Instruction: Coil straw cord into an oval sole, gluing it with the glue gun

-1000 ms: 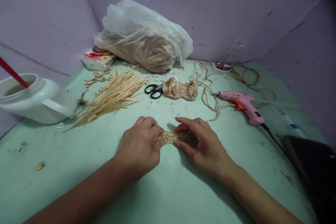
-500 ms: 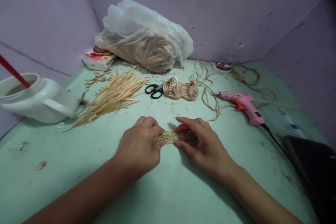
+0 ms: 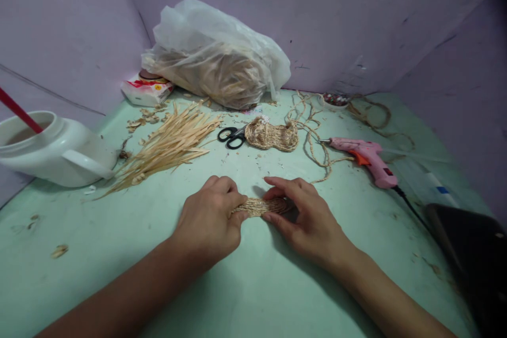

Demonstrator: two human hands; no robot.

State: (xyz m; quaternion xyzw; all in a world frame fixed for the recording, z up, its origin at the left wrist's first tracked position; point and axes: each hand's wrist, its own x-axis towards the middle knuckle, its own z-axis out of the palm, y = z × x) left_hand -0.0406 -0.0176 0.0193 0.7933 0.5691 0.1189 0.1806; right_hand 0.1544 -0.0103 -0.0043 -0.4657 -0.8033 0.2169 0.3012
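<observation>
A small flat piece of coiled straw rope point(image 3: 259, 206) lies across the space between my hands, low over the green tabletop point(image 3: 261, 285). My left hand point(image 3: 212, 214) is closed on its left end, thumb in front and fingers behind. At its right end, my right hand point(image 3: 303, 214) grips it between the thumb at the near edge and the curved fingers at the far edge. Both ends are partly hidden by the fingers. Beyond them rests a similar woven straw slipper-shaped piece point(image 3: 271, 136), touching black-handled scissors point(image 3: 232, 137).
To the right lies a pink glue gun point(image 3: 366, 158) with a lit red light, beside loose straw cord point(image 3: 327, 161). Dry straw strips point(image 3: 174, 140) and a white pitcher point(image 3: 75, 153) stand left. A plastic bag point(image 3: 222, 58) sits at the back. A black object point(image 3: 467, 253) is at right.
The hands and the coiled straw piece keep almost the same pose. The whole view has shifted very slightly.
</observation>
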